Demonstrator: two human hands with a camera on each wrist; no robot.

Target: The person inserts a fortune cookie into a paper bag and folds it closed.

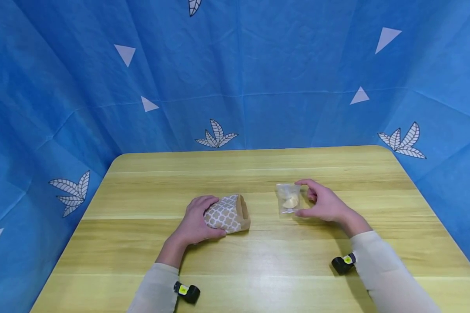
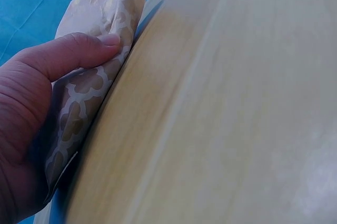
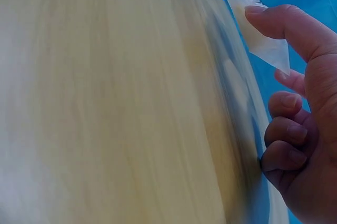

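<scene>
My left hand (image 1: 196,222) grips a brown paper bag (image 1: 224,214) with a white lattice pattern, fingers over its far side and thumb along its near side. The bag lies on its side, its mouth gaping to the right. In the left wrist view the thumb (image 2: 84,53) presses on the patterned paper. To the right, my right hand (image 1: 326,204) holds a small clear plastic packet (image 1: 284,192) by its right edge, between thumb and index finger. A pale yellowish piece (image 1: 291,201) sits inside it. The other right fingers (image 3: 287,129) are curled in, away from the packet.
Both hands work over a light wooden table (image 1: 258,269) with rounded far corners. Behind it and at its sides hangs a blue curtain (image 1: 282,56) with white triangles and leaf prints. A small black camera is strapped at each wrist, over pale sleeves (image 1: 387,269).
</scene>
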